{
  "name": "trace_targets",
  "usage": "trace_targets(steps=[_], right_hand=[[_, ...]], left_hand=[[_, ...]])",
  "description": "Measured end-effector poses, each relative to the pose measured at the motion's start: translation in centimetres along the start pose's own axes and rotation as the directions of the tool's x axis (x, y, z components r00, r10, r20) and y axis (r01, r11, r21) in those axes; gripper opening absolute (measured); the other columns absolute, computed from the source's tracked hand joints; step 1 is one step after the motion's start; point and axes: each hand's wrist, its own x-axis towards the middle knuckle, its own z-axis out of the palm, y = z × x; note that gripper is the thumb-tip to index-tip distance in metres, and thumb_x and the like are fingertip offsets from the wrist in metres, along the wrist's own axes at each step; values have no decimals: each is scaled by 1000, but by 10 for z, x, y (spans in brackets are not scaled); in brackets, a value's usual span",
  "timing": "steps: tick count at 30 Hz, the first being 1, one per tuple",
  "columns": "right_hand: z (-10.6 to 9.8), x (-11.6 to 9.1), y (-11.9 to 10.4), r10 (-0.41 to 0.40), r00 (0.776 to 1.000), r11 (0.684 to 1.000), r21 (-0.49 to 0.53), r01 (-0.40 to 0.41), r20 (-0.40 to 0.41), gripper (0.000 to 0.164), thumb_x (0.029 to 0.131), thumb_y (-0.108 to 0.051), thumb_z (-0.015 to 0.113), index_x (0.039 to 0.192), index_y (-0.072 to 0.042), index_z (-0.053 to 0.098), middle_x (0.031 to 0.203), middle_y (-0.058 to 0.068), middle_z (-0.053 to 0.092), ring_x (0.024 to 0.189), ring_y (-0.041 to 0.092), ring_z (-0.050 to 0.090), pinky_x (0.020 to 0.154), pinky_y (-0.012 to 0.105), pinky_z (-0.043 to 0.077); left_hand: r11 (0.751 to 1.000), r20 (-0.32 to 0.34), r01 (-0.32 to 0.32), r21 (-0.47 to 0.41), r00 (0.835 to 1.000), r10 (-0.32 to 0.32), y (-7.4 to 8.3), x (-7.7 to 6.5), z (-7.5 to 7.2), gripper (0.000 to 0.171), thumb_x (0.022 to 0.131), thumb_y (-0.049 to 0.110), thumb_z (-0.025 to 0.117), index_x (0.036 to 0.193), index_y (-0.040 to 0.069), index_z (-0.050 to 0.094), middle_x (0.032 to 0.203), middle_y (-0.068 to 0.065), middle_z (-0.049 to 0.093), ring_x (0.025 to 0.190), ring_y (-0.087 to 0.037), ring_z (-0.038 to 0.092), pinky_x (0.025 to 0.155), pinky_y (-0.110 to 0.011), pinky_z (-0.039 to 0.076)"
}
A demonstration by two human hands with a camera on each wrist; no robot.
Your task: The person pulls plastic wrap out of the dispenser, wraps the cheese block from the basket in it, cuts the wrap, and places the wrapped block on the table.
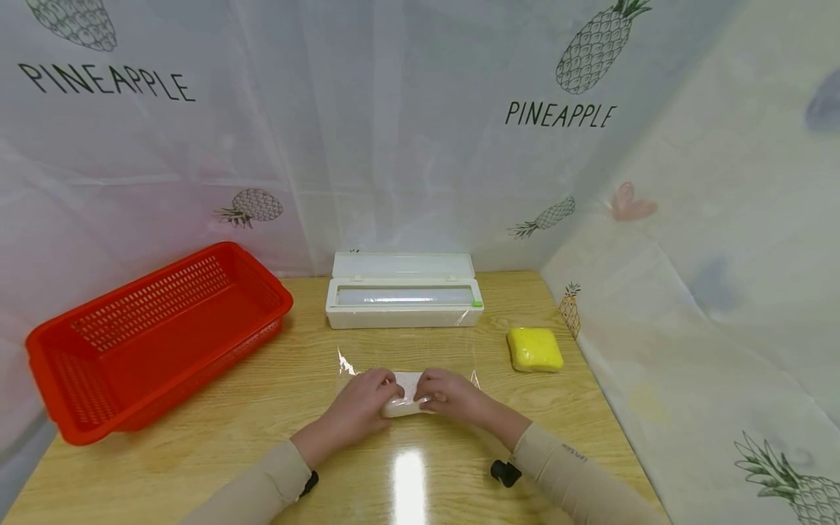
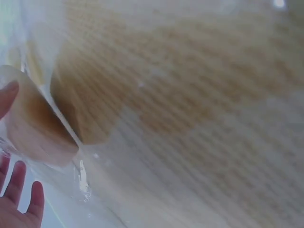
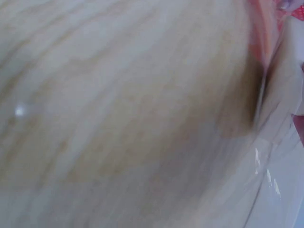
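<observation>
A small white block [image 1: 402,408], rounded at the edges, lies on a sheet of clear cling film [image 1: 345,364] near the middle of the table. My left hand [image 1: 359,402] grips its left end, with the thumb on the near-side surface and fingers bent over the top. At the other end my right hand [image 1: 454,397] pinches the block and film with curled fingers. In the left wrist view the white block [image 2: 35,130] sits between thumb and fingers. Only slivers of the right hand show in the right wrist view, beside the white block [image 3: 283,83].
Behind the hands stands a white cling film dispenser [image 1: 403,319], lid raised, with a green slider [image 1: 477,304]. A yellow wrapped block [image 1: 534,349] lies to the right. On the left is a red plastic basket [image 1: 278,295]. Pineapple-printed cloth [image 1: 407,146] borders the wooden table [image 1: 262,415].
</observation>
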Motion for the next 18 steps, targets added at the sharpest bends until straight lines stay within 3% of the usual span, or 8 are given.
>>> trace_targets(steps=[4, 8, 13, 18], right_hand=[[-7, 5, 2, 42, 998, 996, 73, -45, 41, 10, 88, -11, 73, 98, -12, 70, 101, -5, 61, 90, 5, 57, 77, 20, 50], [-13, 9, 2, 13, 1000, 1000, 15, -14, 26, 17, 85, -15, 77, 100, -12, 71, 100, -4, 61, 91, 7, 57, 79, 20, 49], [-13, 11, 3, -69, 997, 987, -150, 62, -41, 37, 73, -18, 87, 104, -11, 67, 106, -1, 59, 100, 15, 55, 89, 25, 46], [-14, 16, 2, -6, 999, 986, -167, -3, -51, 35, 76, -10, 84, 104, -9, 63, 109, 2, 59, 103, 18, 55, 91, 28, 47]], left_hand=[[999, -10, -13, 33, 1000, 13, -4, 5, -1, 45, 66, 14, 86, 106, 19, 64, 104, 3, 55, 94, -17, 54, 80, -35, 49], [1000, -12, 7, 2, 1000, -7, -6, 10, -4, 42, 67, 5, 78, 105, 18, 65, 100, 4, 56, 88, -15, 55, 76, -34, 50], [991, 23, 87, -100, 996, -85, -9, 16, -8, 42, 70, 4, 75, 109, 16, 65, 104, 4, 60, 91, -15, 59, 79, -33, 51], [954, 87, 202, -224, 979, -187, -15, 22, -12, 39, 74, 7, 76, 111, 16, 65, 108, 3, 62, 95, -14, 59, 80, -33, 52]])
